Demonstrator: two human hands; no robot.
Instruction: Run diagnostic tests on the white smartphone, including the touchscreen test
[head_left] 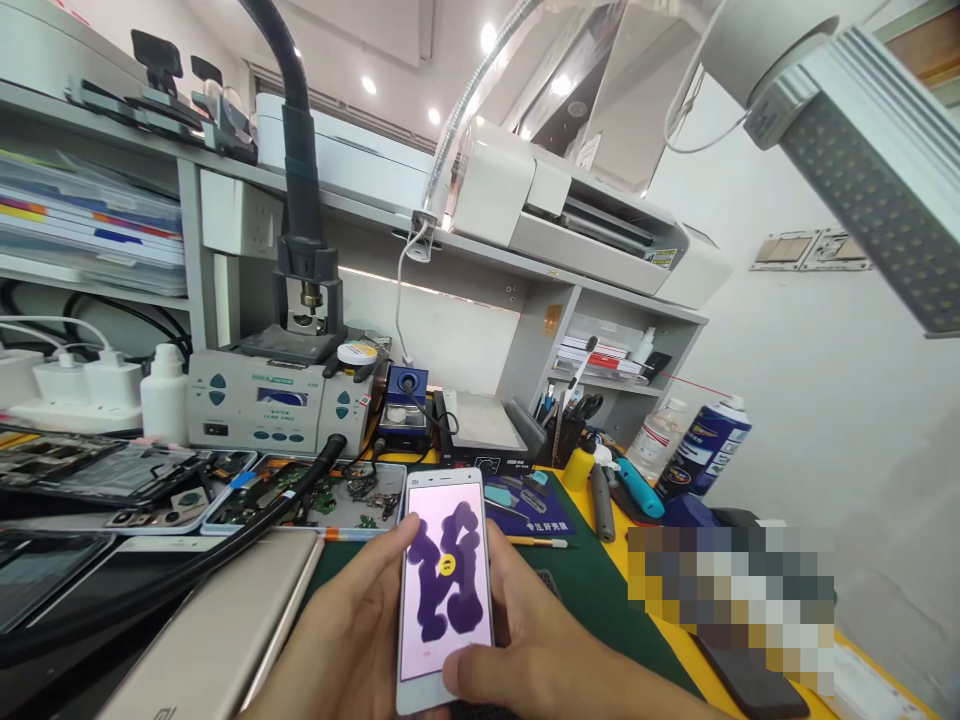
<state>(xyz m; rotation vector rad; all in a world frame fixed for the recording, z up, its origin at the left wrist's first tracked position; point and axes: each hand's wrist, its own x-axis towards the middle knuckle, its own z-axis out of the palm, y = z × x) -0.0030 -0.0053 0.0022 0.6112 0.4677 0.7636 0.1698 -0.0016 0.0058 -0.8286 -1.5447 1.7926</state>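
A white smartphone (431,655) is held upright between both hands, its lit screen showing dark purple blobs on pale pink with a small yellow round icon. My left hand (360,610) wraps round the phone's left side, thumb along the edge. On the other side, my right hand (517,620) grips the lower right, its thumb lying across the bottom of the front. Most of the fingers are hidden behind the phone. Under the hands lies a green mat (592,590). A gold-coloured phone (217,620) rests just left of my left arm.
Trays of circuit boards (315,510) and phone parts lie at left, crossed by a black hose (247,530). A hot-air station (262,400) stands behind. Right are a spray can (701,445), a clear bottle (656,445) and a dark phone (750,670). An LED lamp (862,170) overhangs the right.
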